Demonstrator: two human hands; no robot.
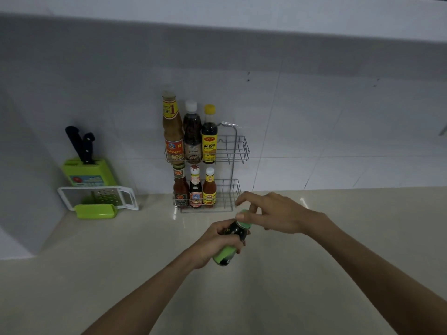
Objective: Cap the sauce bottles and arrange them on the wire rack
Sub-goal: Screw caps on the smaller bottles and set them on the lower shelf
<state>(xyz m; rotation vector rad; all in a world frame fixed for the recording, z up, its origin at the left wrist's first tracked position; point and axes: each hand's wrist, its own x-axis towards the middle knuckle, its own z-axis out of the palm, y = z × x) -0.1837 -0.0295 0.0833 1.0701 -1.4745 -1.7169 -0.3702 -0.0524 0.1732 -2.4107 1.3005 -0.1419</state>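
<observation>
Left grip [215, 240] wraps dark bottle [229, 243] | right grip [271, 213] pinches green cap [243, 220] | rack [238, 151] right side free

The tall tan bottle [172, 126] on the rack's upper shelf bears a large red "1" on its yellow neck label. The yellow-capped bottle [209, 136] beside it carries a yellow label with Thai script in red and green. Labels on the other bottles and the green knife block [88, 174] are too blurred to read.
</observation>
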